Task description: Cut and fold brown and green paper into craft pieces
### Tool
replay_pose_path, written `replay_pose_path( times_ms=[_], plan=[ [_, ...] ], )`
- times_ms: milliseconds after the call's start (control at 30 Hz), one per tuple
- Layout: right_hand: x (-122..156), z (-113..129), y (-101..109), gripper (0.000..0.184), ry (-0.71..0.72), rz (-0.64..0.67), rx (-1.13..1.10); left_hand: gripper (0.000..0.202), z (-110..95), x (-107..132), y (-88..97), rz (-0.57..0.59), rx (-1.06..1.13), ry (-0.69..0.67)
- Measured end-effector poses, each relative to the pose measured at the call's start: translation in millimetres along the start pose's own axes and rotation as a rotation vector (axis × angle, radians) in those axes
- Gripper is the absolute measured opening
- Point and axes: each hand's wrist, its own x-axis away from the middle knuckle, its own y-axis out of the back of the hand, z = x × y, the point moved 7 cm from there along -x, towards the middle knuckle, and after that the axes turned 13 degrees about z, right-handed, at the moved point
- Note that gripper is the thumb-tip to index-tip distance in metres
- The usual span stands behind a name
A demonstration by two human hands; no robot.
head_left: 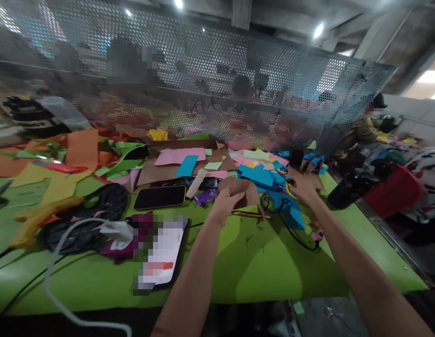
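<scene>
My left hand [225,204] is closed, pinching the near edge of a brown cardboard piece [244,189] above the green table cover [259,262]. My right hand [303,189] reaches further right onto a heap of blue paper scraps [264,177]; its fingers are blurred and I cannot tell what they grip. A black cord [291,231] loops on the cover between my two arms.
A dark phone [160,197] lies left of my hands, near a purple wrapper [205,196]. Pink, orange and yellow paper sheets [82,150] litter the back. A perforated metal screen [217,84] closes the far side. A person [370,124] sits at far right.
</scene>
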Motion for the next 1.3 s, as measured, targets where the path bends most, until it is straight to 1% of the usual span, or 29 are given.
replay_pose_path(
  times_ms=[100,167,200,233,267,333,367,400,467,533,600,633,767,900,1000,1133,1233,1300],
  plan=[
    [8,7,8,0.048,-0.003,-0.051,-0.012,0.048,4,-1,4.9,-0.046,-0.032,-0.003],
    [19,20,16,0.046,0.019,-0.074,-0.027,0.046,5,-2,6.0,-0.046,-0.052,-0.018],
    [25,30,19,0.045,0.053,-0.078,-0.05,0.044,6,-3,5.8,-0.042,-0.054,-0.024],
    [31,42,21,0.046,0.103,-0.078,-0.089,0.043,6,-4,5.2,-0.038,-0.055,-0.033],
    [38,56,23,0.048,0.185,-0.067,-0.149,0.041,7,-5,4.1,-0.033,-0.052,-0.043],
    [53,89,23,0.051,0.437,-0.026,-0.441,0.04,6,-6,0.5,-0.025,-0.041,-0.067],
    [59,102,22,0.05,0.526,-0.015,-0.524,0.041,6,-7,-1.9,-0.018,-0.034,-0.078],
    [65,113,20,0.048,0.584,-0.002,-0.574,0.042,6,-7,-4.9,-0.008,-0.026,-0.088],
    [71,125,13,0.039,0.614,0.004,-0.639,0.044,6,-7,-11.1,0.009,-0.02,-0.105],
    [73,127,7,0.025,0.587,0.002,-0.704,0.047,4,-7,-16.6,0.007,-0.039,-0.127],
    [73,123,3,0.012,0.542,-0.016,-0.763,0.047,3,-5,-21.5,-0.007,-0.06,-0.145],
    [73,121,2,0.008,0.518,-0.034,-0.788,0.047,2,-4,-24.3,-0.007,-0.062,-0.145],
    [75,112,3,0.012,0.441,-0.115,-0.844,0.039,3,-4,-33.5,0.019,-0.081,-0.131],
    [76,107,2,0.013,0.386,-0.178,-0.851,0.032,7,-8,-35.2,0.036,-0.174,-0.145],
    [76,104,1,0.015,0.351,-0.223,-0.84,0.033,7,-7,-37.4,0.063,-0.232,-0.176],
    [79,101,5,0.014,0.312,-0.298,-0.779,0.038,4,-2,-41.2,0.084,-0.258,-0.167],
    [80,101,6,0.013,0.308,-0.299,-0.77,0.04,5,-2,-42.6,0.1,-0.236,-0.146],
    [79,101,6,0.012,0.317,-0.28,-0.782,0.041,10,-3,-40.6,0.09,-0.168,-0.108]
  ],
)
